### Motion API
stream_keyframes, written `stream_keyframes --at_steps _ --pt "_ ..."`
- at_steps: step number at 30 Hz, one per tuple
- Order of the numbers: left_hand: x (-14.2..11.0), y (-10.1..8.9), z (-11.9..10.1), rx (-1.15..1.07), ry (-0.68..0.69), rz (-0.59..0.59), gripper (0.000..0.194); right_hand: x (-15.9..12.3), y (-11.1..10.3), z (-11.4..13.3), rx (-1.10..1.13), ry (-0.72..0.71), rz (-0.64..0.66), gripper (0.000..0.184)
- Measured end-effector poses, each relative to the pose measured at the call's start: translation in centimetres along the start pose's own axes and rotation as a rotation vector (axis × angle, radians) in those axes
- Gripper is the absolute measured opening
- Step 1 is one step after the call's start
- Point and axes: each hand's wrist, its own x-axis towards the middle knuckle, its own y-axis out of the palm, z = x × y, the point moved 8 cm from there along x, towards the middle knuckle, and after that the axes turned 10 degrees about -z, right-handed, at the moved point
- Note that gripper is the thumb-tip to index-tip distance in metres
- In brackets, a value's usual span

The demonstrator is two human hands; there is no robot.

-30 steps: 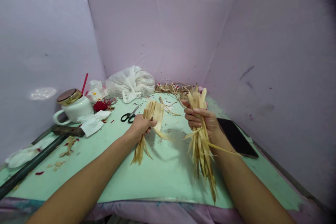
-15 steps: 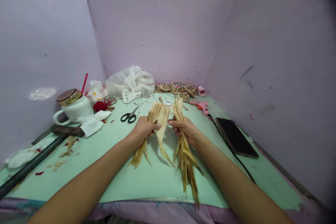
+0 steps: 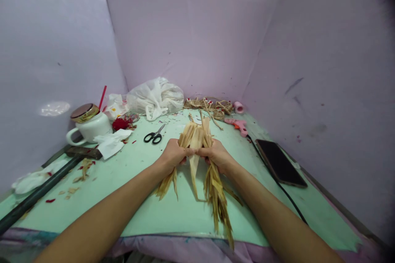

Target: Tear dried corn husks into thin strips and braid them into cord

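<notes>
My left hand (image 3: 175, 155) is closed around a bundle of dried corn husks (image 3: 167, 185), whose loose ends hang below it. Opposite, my right hand (image 3: 217, 155) grips a second, longer bundle of husks (image 3: 218, 197) that trails down toward the table's front edge. Between them a wide pale husk strip (image 3: 195, 143) hangs with its tip tapering downward. Both thumbs press on this strip and nearly meet. The fingers behind the husks are mostly hidden.
Scissors (image 3: 155, 134) lie beyond my left hand. A white mug (image 3: 94, 128), a hammer (image 3: 82, 153) and tissue (image 3: 112, 143) stand at left. A plastic bag (image 3: 159, 96) and twine pieces (image 3: 212, 106) line the back. At right are a pink glue gun (image 3: 237, 125), its cord and a phone (image 3: 281, 162).
My hands have come together, and the two husk bundles are now close. My right thumb now presses on the pale strip, which hangs straighter between the hands.
</notes>
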Motion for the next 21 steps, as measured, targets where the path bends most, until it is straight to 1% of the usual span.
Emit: stream_keyframes --at_steps 5,10,13,16,21 --pt "0.3 0.1 0.4 0.019 0.049 -0.01 0.017 -0.1 0.1 0.1 -0.022 -0.02 -0.019 0.02" --pt "0.2 0.5 0.2 0.037 0.093 -0.021 0.015 -0.5 0.5 0.7 -0.012 -0.083 -0.073 0.016" --pt "0.2 0.4 0.1 0.02 0.082 -0.029 0.014 -0.4 0.2 0.6 -0.046 -0.067 -0.111 0.014" --pt "0.5 0.0 0.2 -0.001 0.046 -0.049 0.015 0.2 -0.7 0.2 -0.058 -0.034 -0.131 0.016" --pt "0.6 0.0 0.2 -0.088 -0.009 -0.004 0.019 0.7 -1.4 -0.2 0.009 0.004 -0.06 0.026"
